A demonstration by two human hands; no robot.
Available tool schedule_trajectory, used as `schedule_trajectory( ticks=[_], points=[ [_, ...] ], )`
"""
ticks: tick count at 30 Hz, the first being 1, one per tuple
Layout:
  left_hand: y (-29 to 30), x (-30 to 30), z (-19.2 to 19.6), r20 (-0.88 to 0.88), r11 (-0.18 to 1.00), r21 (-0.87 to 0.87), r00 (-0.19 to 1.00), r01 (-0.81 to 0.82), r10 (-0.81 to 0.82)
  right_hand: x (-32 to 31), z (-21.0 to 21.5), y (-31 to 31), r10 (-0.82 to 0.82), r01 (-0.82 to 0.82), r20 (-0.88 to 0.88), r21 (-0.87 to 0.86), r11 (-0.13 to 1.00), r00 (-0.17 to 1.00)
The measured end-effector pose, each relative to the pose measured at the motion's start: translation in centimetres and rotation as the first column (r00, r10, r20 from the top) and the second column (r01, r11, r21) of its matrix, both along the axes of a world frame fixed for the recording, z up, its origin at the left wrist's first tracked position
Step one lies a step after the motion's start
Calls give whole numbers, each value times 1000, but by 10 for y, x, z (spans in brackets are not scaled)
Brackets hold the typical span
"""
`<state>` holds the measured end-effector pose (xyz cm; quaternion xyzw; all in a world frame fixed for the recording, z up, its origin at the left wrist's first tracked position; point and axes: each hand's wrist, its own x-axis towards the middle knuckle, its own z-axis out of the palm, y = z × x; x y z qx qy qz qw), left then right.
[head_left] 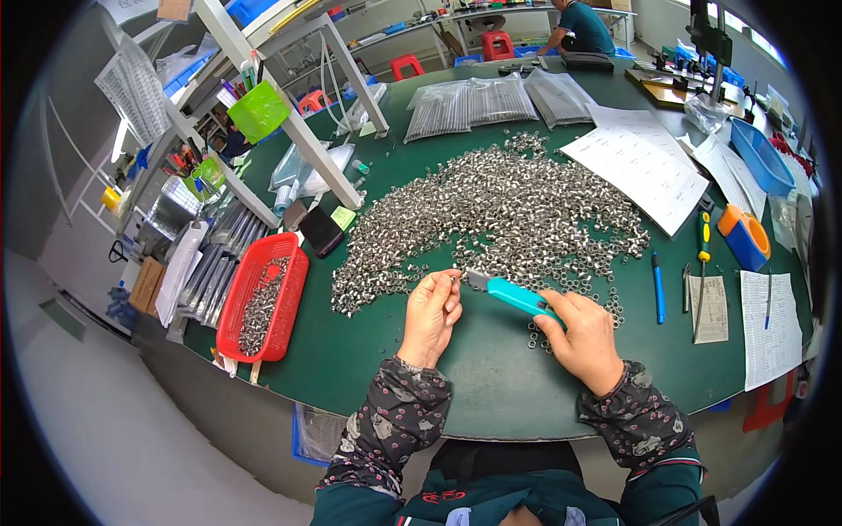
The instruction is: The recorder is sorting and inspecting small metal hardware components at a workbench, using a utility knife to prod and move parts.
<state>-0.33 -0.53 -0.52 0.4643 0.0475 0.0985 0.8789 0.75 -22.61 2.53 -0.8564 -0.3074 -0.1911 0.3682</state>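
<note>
Your left hand (431, 311) pinches one small metal ring (455, 274) at its fingertips, the other fingers curled in. Your right hand (581, 337) is closed around a teal utility knife (513, 295), its blade tip just beside the ring. Both hands work near the front edge of the green tabletop (491, 386), just short of the big heap of metal rings (509, 215). The blade sits close to your fingertips: a slip off so small a ring could cut them. Both wrists are raised, forearms angling inward. A red basket (294, 302) lies at the left edge.
</note>
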Motion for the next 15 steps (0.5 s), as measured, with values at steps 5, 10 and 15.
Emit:
schedule_trajectory(
  ticks=[5, 10, 15],
  points=[
    [-2, -1, 3, -9, 999, 35, 1000, -8, 8, 1, -7, 3, 77, -78, -112, -4, 997, 991],
    [-5, -2, 3, 4, 996, 85, 1000, 2, -3, 2, -9, 1, 131, -117, -272, 67, 991, 953],
    [-6, -3, 3, 20, 982, 182, 999, -53, 50, 5, -13, 1, 170, -134, -343, 125, 983, 924]
  ],
)
